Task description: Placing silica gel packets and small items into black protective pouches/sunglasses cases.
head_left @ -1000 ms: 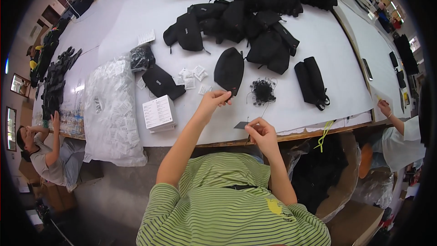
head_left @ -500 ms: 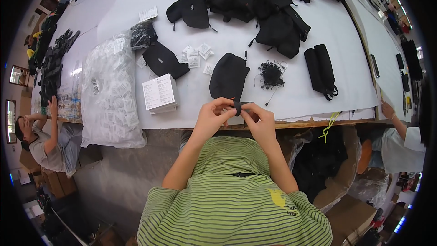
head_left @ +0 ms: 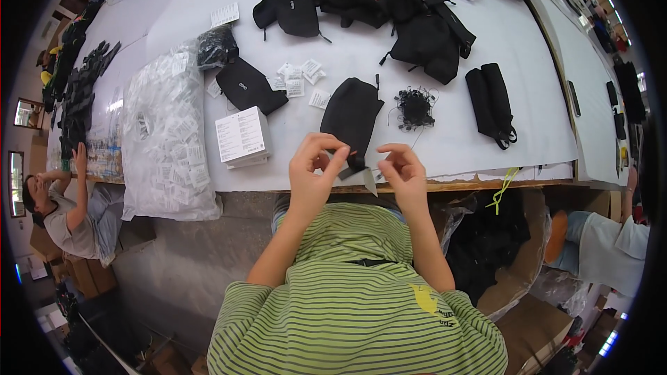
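A black fabric pouch (head_left: 351, 114) lies on the table in front of me, its near end raised at the edge. My left hand (head_left: 314, 170) pinches that end between thumb and index finger, beside a small orange tab (head_left: 353, 153). A pale card tag (head_left: 370, 182) hangs below the pouch's end, between my hands. My right hand (head_left: 406, 175) is curled just right of the tag, thumb and index finger drawn toward each other; whatever thin thing they hold is too small to make out.
Right of the pouch sits a tangle of black strings (head_left: 415, 109), then a rolled black pouch (head_left: 490, 105). To the left are white boxes (head_left: 242, 137), small white packets (head_left: 294, 82) and a big clear bag of packets (head_left: 167, 132). More black pouches (head_left: 424, 45) pile up behind.
My hands have moved apart from being together at the pouch's near end. The pale tag now hangs in view between them. The person at the right has shifted an arm.
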`<state>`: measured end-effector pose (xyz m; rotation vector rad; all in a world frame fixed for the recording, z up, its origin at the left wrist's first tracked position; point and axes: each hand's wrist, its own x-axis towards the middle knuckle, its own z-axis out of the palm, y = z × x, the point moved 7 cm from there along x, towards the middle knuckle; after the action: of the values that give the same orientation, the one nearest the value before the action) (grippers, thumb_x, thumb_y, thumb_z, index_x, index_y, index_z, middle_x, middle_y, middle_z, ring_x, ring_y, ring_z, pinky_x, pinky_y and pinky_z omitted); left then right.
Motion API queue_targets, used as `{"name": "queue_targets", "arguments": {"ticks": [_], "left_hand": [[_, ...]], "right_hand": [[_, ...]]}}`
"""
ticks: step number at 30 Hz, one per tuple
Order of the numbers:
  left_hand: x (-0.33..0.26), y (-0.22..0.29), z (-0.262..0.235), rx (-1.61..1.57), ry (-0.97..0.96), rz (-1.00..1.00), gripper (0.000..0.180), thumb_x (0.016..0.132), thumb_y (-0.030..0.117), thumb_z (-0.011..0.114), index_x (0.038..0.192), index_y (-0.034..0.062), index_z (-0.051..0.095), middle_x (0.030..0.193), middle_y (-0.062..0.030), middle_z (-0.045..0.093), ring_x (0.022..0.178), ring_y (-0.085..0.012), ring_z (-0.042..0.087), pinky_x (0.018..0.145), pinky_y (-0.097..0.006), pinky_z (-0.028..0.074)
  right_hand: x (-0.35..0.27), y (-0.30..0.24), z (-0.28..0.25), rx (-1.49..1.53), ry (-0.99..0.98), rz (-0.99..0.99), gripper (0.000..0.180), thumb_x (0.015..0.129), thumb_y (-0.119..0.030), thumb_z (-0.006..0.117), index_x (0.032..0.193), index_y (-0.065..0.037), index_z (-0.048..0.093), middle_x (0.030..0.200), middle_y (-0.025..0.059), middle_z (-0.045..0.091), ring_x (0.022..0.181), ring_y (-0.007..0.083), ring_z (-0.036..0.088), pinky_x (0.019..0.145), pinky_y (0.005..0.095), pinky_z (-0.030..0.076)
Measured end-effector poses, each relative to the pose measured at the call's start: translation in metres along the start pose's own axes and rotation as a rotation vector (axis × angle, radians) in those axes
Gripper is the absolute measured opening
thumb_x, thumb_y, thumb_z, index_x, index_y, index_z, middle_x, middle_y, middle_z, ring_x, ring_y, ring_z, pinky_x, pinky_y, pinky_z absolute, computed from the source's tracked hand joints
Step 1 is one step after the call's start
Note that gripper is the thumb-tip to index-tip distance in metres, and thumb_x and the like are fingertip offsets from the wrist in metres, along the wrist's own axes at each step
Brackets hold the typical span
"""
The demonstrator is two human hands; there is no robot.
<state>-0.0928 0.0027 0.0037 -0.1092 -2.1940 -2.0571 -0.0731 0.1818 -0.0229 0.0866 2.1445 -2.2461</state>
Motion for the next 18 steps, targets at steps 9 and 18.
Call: {"name": "queue_targets", "arguments": {"ticks": [9,18], "left_hand": [[-0.011,-0.011,0.024,-0.497,-0.232,-0.454,0.013,0.088,0.010,0.064,0.096,0.0003,0.065,0.066,0.0016,0.060,0.046,0.0014,0.034,0.041,-0.019,0.021],[-0.014,-0.014,0.029,-0.236,-0.287,-0.369,0.010,0.086,0.009,0.066,0.093,0.0018,0.067,0.051,0.0123,0.037,0.047,0.0027,0.026,0.045,-0.021,0.014]], "right_hand": [[0.002,-0.011,-0.007,0.384,-0.030,0.048,0.012,0.087,-0.005,0.063,0.095,-0.004,0.054,0.083,0.0041,0.065,0.074,0.0081,0.055,0.069,0.0210,0.042],[0.000,0.008,0.001,0.426,-0.046,0.203,0.011,0.087,-0.010,0.066,0.090,-0.004,0.057,0.081,0.0045,0.067,0.070,0.0079,0.059,0.064,0.0190,0.042]]}}
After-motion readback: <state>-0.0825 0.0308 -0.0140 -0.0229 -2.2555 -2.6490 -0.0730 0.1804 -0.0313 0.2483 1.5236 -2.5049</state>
